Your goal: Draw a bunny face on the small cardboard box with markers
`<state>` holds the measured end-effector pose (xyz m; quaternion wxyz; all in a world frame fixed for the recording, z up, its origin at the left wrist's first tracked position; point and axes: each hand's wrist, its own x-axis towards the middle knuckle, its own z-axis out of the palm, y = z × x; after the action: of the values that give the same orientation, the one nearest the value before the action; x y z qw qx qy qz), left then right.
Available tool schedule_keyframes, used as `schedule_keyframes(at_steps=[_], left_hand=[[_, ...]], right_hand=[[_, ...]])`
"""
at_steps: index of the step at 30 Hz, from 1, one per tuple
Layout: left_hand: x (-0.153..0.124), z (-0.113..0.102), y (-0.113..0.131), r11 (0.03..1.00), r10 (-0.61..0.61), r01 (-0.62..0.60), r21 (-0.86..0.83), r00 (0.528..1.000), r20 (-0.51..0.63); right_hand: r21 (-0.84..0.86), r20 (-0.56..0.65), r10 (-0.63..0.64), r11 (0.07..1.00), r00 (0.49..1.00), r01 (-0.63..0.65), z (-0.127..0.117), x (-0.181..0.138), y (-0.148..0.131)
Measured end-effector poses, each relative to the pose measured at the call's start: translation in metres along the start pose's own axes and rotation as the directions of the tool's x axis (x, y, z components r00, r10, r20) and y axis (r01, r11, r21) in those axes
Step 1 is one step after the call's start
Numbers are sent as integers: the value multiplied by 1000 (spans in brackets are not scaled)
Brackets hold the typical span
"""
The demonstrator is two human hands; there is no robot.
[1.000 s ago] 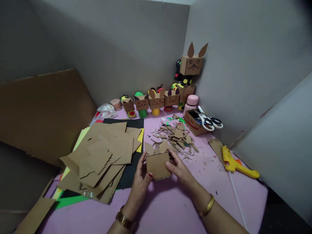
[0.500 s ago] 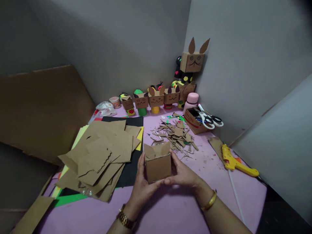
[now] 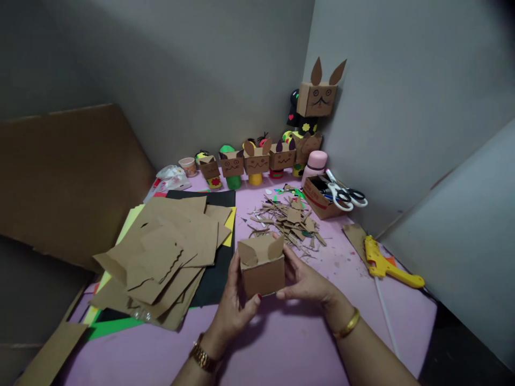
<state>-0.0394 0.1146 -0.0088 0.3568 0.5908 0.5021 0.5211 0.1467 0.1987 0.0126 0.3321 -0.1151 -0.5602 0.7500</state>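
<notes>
A small brown cardboard box (image 3: 263, 277) with two pointed cardboard ears is held above the pink table, its plain front facing me. My left hand (image 3: 235, 308) grips its left side, with the thumb at the lower front edge. On the other side my right hand (image 3: 303, 281) holds the box, fingers behind the right ear and thumb near the lower right corner. The box's underside and far side are hidden. Just beyond lies a heap of cardboard scraps (image 3: 295, 217).
Cardboard sheets (image 3: 173, 252) lie stacked on coloured paper at left. A yellow glue gun (image 3: 388, 265) rests at right, near a box (image 3: 322, 198) holding scissors (image 3: 341, 194). Cardboard animal figures (image 3: 257, 161) and a pink bottle (image 3: 316, 163) stand at the back.
The box has tilted so that more of its top and ears shows. My left thumb has shifted up onto its lower front edge, and my right fingers reach further behind the ear.
</notes>
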Motion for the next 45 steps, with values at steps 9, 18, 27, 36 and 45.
schedule_keyframes(at_steps=[9,18,27,36,45], left_hand=[[11,4,-3,995,-54,65,75,990,-131],[11,12,-2,983,-131,157,96,963,-236],[2,24,-2,983,-170,179,32,968,-185],[6,25,1,988,-153,147,-46,968,-198],[8,26,2,990,-140,127,-67,950,-278]], right_hand=[[-488,-163,-88,873,983,-2,1,5,20],[-705,-203,-124,707,971,-57,3,7,32],[-729,-248,-80,671,966,-132,21,8,39],[-730,-267,-68,665,961,-156,23,7,43],[-722,-245,-106,684,964,-108,22,8,44]])
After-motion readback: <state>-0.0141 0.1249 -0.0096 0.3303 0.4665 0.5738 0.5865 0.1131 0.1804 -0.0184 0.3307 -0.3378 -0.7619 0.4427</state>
